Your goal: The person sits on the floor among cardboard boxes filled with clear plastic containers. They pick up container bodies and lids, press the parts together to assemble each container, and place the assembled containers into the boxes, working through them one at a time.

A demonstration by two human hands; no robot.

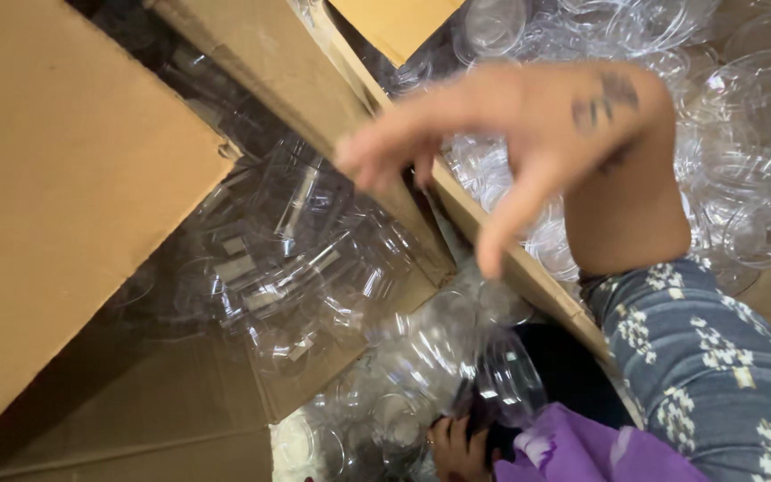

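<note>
Starting left of the cardboard wall (269,62): a broad cardboard flap (64,196) folded out, and between flap and wall a heap of clear plastic cups (296,259) lying loose on their sides, some with pale labels.

Below the near end of the wall: left hand (457,446), only the fingers in view, curled round the bottom of a stack of cups (457,357) of the same clear plastic, nested and tilted up towards the wall. Just right of that hand, a fold of purple cloth (582,446).

Directly over the wall: right hand (510,134), blurred, open, fingers spread and pointing left across the wall, thumb hanging down, holding nothing and touching nothing. Behind it, a patterned blue sleeve (716,375) running off to the lower right.

Right of the wall: a second box filled with clear round lids (742,178), piled loosely.

Judging from the thin plastic: best gripped lightly, round the rim or base, never squeezed at the middle. Better to keep the stack upright against the wall so the nested cups do not slide apart. Better also to lower the open hand straight down, clear of the wall's edge, and pick one piece from the top of a heap.
</note>
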